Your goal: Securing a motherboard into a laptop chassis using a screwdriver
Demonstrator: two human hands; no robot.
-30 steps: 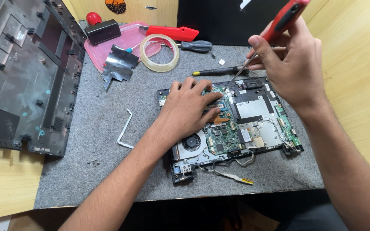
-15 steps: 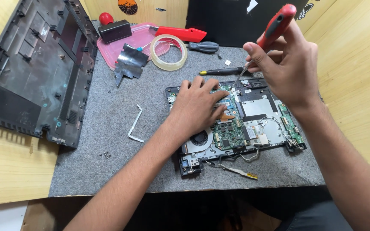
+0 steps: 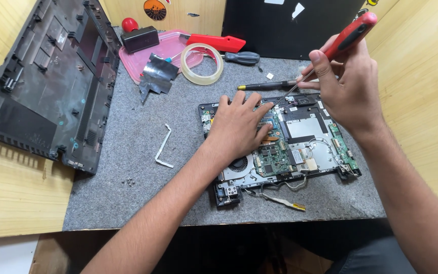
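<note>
A person's left hand lies flat, fingers spread, on an opened laptop board at the middle of a grey mat on the table, while the right hand grips a red-handled screwdriver, tip down at the board's far edge; a black laptop shell lies far left

Bright, even overhead light, soft shadows under both forearms, sharp focus throughout, slight wide-angle bowing at edges.
</note>
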